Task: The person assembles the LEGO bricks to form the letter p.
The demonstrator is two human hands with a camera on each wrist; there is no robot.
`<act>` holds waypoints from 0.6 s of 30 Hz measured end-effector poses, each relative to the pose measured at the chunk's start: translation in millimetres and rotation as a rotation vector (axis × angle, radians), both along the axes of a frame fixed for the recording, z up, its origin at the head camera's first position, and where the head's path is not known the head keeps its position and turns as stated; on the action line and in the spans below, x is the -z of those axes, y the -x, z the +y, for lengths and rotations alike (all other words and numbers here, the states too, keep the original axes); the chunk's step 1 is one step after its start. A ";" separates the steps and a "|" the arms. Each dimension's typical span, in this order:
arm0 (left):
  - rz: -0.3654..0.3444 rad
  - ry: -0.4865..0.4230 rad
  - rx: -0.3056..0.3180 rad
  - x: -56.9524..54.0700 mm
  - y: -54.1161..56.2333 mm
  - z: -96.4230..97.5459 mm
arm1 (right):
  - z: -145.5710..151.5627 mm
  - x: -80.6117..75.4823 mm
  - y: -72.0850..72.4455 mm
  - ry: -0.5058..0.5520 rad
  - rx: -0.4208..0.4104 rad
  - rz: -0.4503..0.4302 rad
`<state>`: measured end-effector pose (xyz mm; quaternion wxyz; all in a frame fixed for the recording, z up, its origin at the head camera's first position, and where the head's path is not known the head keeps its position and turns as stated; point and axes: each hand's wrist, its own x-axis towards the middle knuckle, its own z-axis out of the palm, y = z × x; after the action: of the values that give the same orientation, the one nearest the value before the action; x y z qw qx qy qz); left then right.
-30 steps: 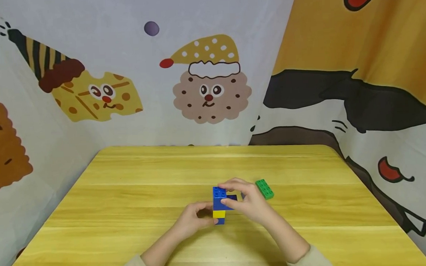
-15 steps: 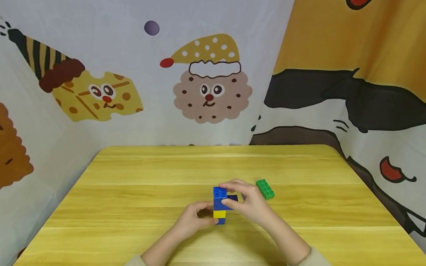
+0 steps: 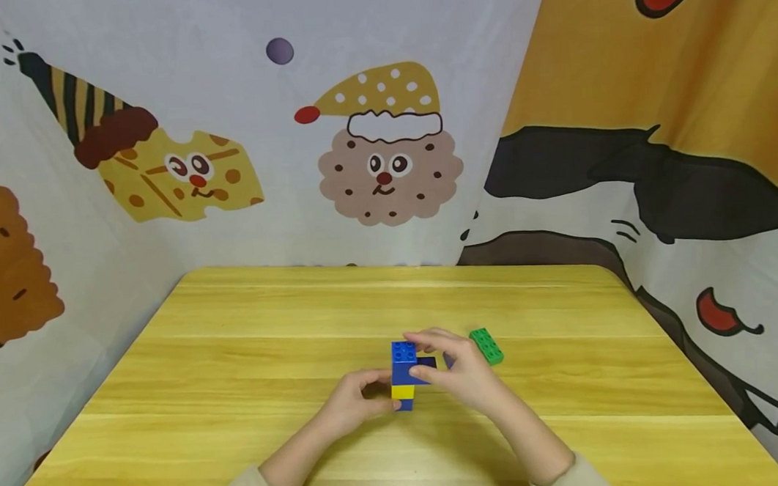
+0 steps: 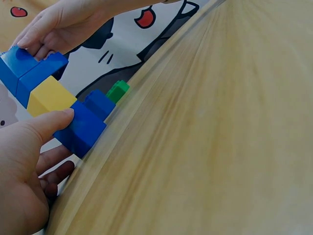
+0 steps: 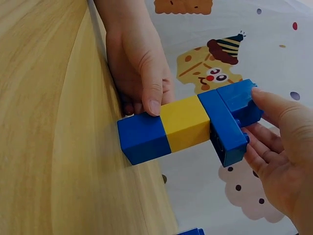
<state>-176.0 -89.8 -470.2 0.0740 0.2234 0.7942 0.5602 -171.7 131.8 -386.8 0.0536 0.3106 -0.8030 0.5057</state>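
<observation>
White cloth (image 3: 235,82) with cartoon prints, turning ochre on the right, hangs behind a yellow wood-grained desk (image 3: 236,346). Over its middle are the person's two hands, with a small tower (image 5: 186,122) of glossy plastic bricks upright between them on the desk. The right hand (image 3: 462,371) has its grip clamped on the tower's top, thumb and fingers pinching; the left hand (image 3: 347,404) has its grip clamped on the base, thumb on the near side. The tower's long blue brick (image 5: 222,127) juts out to the right, its hollow underside showing. Beneath it come a plain yellow block (image 5: 186,125) and a blue base block (image 5: 144,139); above sits a studded blue top brick (image 5: 239,100). Near the right hand lie a green brick (image 3: 486,346), studs up, and another blue brick (image 4: 99,105), mostly hidden in the head view.
</observation>
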 end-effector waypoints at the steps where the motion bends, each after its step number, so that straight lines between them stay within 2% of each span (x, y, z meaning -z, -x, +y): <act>1: -0.002 0.000 -0.002 0.5 0.1 0.1 | 1.0 0.0 0.2 0.004 -0.001 0.000; 7: -0.015 -0.013 0.001 1.4 0.2 0.5 | 8.9 -3.4 2.6 0.018 0.025 0.036; 10: -0.016 -0.020 0.002 1.5 0.2 0.3 | 10.9 -12.9 -0.1 0.020 0.046 0.065; 14: -0.012 -0.017 -0.001 2.2 0.6 0.1 | 18.2 -14.0 3.2 0.032 0.063 0.057; 16: -0.014 -0.015 0.000 2.6 0.8 0.2 | 24.8 -7.0 9.9 0.043 0.068 0.043; 18: -0.017 -0.014 0.000 2.5 1.0 0.2 | 29.2 -7.6 11.4 0.037 0.082 0.042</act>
<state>-177.0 -89.6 -472.7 0.0791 0.2194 0.7897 0.5675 -183.1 161.0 -379.3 0.0967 0.2869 -0.8042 0.5115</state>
